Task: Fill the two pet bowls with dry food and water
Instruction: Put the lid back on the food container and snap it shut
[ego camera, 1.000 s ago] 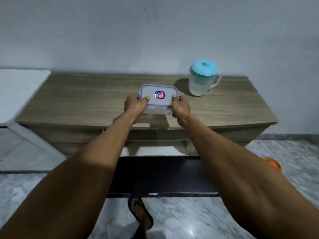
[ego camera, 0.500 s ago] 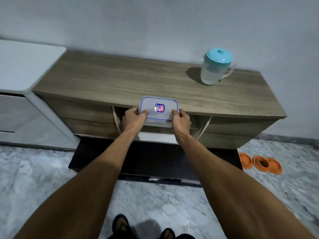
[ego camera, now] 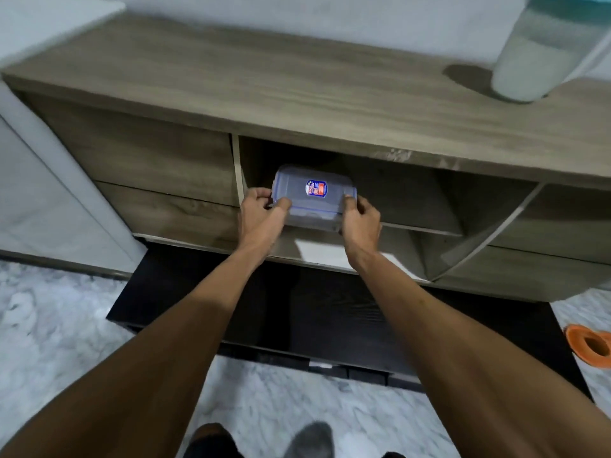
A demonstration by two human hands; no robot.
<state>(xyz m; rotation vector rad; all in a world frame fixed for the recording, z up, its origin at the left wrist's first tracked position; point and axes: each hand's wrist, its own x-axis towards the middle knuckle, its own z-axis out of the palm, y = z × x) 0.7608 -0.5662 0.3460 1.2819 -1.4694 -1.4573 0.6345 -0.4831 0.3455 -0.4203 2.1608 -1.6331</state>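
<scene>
Head view: the left hand [ego camera: 261, 214] and right hand [ego camera: 360, 219] grip opposite ends of a clear lidded food container [ego camera: 314, 196], held between them at the mouth of the wooden cabinet's [ego camera: 264, 90] open shelf. A pitcher [ego camera: 545, 51] stands up right, well apart.

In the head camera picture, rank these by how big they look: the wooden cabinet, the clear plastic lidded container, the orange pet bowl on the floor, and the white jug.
1. Wooden cabinet, by far the largest.
2. White jug, though cut off at the frame edge.
3. Clear plastic lidded container, held between both hands.
4. Orange pet bowl, only partly in frame, so its place is unsure.
</scene>
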